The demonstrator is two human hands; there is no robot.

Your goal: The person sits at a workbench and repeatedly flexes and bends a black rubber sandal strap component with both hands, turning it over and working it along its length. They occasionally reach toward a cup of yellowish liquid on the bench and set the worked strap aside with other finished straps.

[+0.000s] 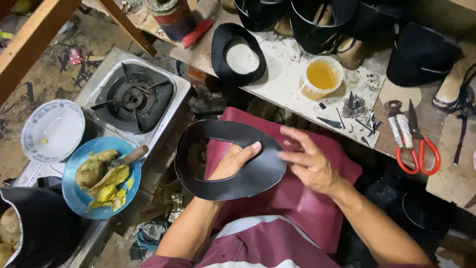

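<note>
Holding a black leather shoe upper (238,164) over the lap, left hand (233,161) comes up through its opening, fingers curled, thumb pressed on top, clamped on the piece. Right hand (305,159) at 3 o'clock of the piece, fingers spread, fingertips (282,155) touching its edge; not closed on it. Maroon apron (297,198) beneath both hands.

At 9 o'clock: blue plate (79,196) with yellowish food scraps and a wooden-handled knife (130,157). White patterned plate (49,130) just beyond it. Single gas burner (134,97) at 10 o'clock.

At 12 to 2 o'clock, worktable (282,74): second black upper (238,54), small cup of amber glue (322,75), scattered nails (353,105), red-handled scissors (419,144) beside pincers (396,124). Farther back, dark shoes on lasts (317,22), red-labelled tin (171,17).
</note>
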